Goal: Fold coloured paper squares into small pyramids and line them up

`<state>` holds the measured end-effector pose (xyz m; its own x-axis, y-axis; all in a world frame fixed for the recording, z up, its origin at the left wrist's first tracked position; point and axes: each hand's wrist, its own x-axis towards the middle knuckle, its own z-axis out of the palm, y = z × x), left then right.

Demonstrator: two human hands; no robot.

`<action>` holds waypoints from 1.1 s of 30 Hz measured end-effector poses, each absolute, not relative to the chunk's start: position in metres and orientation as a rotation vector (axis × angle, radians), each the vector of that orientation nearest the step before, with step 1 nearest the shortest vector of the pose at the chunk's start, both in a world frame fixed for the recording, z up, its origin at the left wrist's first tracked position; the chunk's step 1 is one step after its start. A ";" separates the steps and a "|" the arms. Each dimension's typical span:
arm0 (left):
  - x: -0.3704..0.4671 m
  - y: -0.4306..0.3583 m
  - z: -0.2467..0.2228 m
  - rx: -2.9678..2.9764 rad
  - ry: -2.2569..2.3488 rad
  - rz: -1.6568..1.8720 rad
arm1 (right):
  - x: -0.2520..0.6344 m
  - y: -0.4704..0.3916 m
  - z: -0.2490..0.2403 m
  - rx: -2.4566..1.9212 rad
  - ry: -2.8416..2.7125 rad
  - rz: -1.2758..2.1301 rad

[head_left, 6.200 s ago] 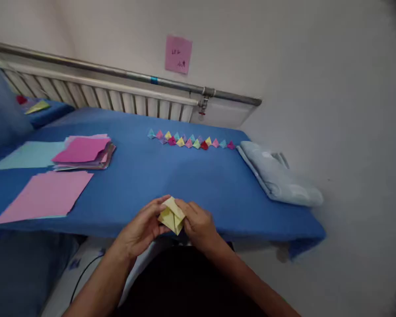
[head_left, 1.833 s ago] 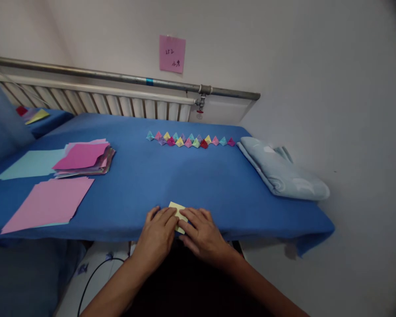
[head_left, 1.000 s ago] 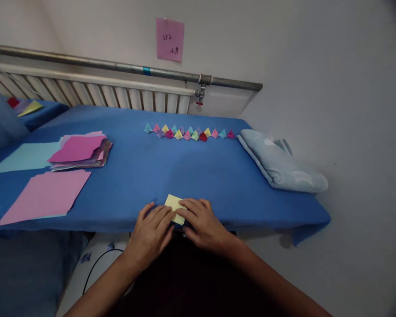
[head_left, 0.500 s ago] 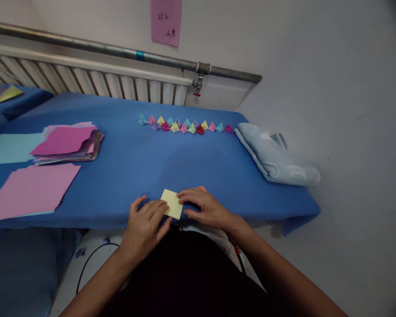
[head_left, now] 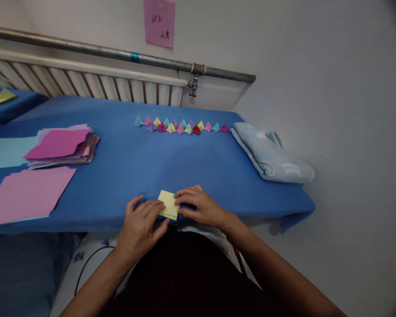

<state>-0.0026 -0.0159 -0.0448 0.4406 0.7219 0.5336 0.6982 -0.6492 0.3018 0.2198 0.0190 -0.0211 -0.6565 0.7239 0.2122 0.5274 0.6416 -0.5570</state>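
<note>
A small square of folded yellow paper (head_left: 169, 203) lies near the front edge of the blue-covered table, with a loose flap line along its lower edge. My left hand (head_left: 141, 222) holds its left side, the fingertips pressed on top and the thumb near the lower edge. On the other side, my right hand (head_left: 199, 206) grips the right edge between curled fingers and thumb. The undersides of the paper and some fingertips are hidden. Farther back, folded paper pieces (head_left: 180, 127) in many colours stand in two staggered rows.
At the left are a stack of coloured paper (head_left: 61, 144), pink sheets (head_left: 33, 193) and a light blue sheet (head_left: 11, 152). A folded pale blue blanket (head_left: 272, 154) lies at the right end of the blue cloth (head_left: 128, 163). Behind runs a radiator (head_left: 112, 88) with a pipe.
A flap line now shows along the yellow paper's lower edge. Both hands keep their hold, the right fingers slightly shifted on the edge. The whole view has moved a little.
</note>
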 end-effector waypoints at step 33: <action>0.000 -0.011 -0.057 2.591 1.428 1.203 | 0.217 0.028 -0.022 -1.011 -2.406 0.559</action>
